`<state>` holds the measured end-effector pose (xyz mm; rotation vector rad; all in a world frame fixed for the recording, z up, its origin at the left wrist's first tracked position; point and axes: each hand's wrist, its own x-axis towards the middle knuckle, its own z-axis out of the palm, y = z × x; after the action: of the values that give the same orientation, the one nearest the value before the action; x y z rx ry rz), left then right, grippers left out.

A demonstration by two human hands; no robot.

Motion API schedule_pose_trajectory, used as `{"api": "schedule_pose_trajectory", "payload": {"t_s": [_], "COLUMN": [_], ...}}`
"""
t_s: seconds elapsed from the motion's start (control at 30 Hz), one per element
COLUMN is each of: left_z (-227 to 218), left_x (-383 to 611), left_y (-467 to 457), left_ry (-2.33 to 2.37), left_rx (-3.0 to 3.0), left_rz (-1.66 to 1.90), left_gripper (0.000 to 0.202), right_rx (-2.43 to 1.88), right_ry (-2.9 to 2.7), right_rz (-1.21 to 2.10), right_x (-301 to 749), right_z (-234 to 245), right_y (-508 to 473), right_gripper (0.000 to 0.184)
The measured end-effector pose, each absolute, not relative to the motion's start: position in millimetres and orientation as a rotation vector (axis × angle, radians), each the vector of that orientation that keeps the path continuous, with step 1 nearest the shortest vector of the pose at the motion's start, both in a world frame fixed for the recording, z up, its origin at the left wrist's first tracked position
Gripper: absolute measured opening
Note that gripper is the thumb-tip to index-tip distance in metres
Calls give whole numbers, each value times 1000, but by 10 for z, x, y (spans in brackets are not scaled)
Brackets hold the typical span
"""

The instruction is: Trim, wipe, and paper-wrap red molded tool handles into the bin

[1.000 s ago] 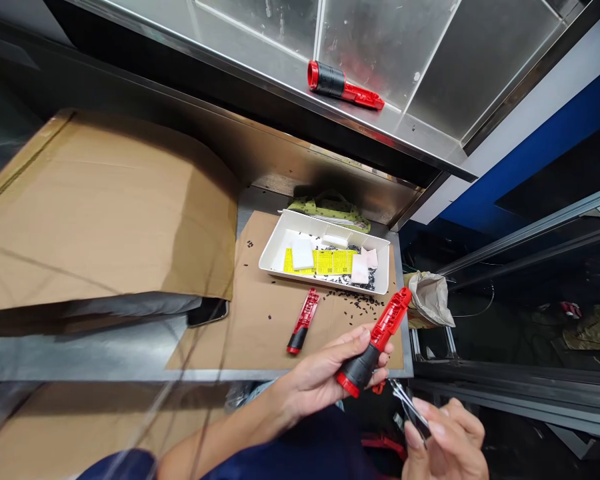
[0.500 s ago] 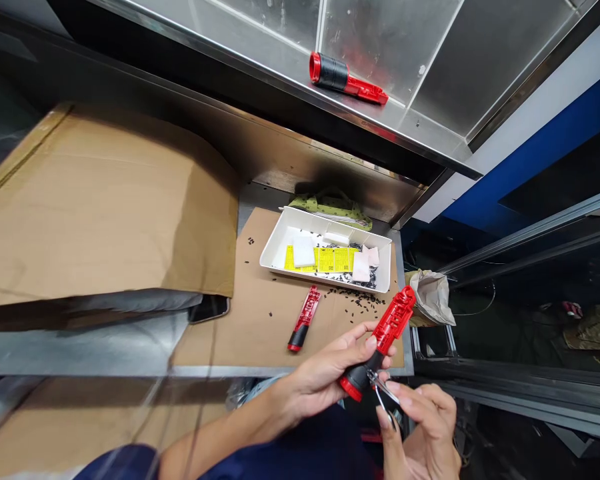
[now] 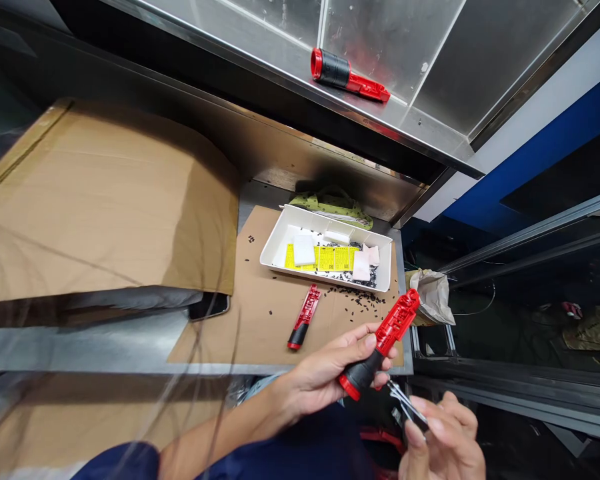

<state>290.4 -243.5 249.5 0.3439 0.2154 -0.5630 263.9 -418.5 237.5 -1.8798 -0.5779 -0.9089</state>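
Observation:
In my left hand (image 3: 330, 367), fingers wrapped round it, is a red-and-black plastic tool housing (image 3: 384, 340); its red, hollowed end points up and right, its black collar down and left. My right hand (image 3: 445, 433) pinches a pair of silver metal tweezers (image 3: 406, 401) between thumb and fingers. The tweezers' tips are just right of the housing's black collar, apart from it. Whether the tips hold a small dark part I cannot tell. A second, smaller red-and-black housing (image 3: 305, 317) lies on the cardboard sheet (image 3: 260, 293) beyond my left hand.
A white tray (image 3: 275, 250) holds yellow labels (image 3: 326, 259), white pads and small black parts. Several small black parts (image 3: 363, 299) lie scattered before it. Another red-and-black housing (image 3: 347, 73) rests on the metal ledge. A large cardboard box (image 3: 105, 207) stands left, a phone (image 3: 209, 306) beside it.
My right hand has drawn the tweezers down and right, away from the housing's black collar. My left hand keeps the housing in nearly the same place.

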Motion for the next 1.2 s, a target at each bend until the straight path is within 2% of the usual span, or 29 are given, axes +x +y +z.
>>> {"api": "schedule_pose_trajectory", "payload": {"t_s": [0.2,0.57,0.87,1.2], "left_z": [2466,2458,2496,2500], "left_x": [2899,2904,2909,2903], "left_y": [-2449,-2476,-2449,-2469], "left_ry": [203,174,239,217], "left_rx": [343,325,310,323], "left_rz": [-547,-560,-543,-534], "left_gripper": [48,52,48,46], "right_rx": [-1988,-2013,-1917,-2023], "right_ry": [-690,-533,-581,-677], "right_rz": [-877,-860,-943,-950], "right_x": [2676,2595,2654,2710], "right_z": [2392,2464,2374,2401], "right_y": [-4130,-3958,-4213,-4080], "right_gripper": [14,8,17,12]}}
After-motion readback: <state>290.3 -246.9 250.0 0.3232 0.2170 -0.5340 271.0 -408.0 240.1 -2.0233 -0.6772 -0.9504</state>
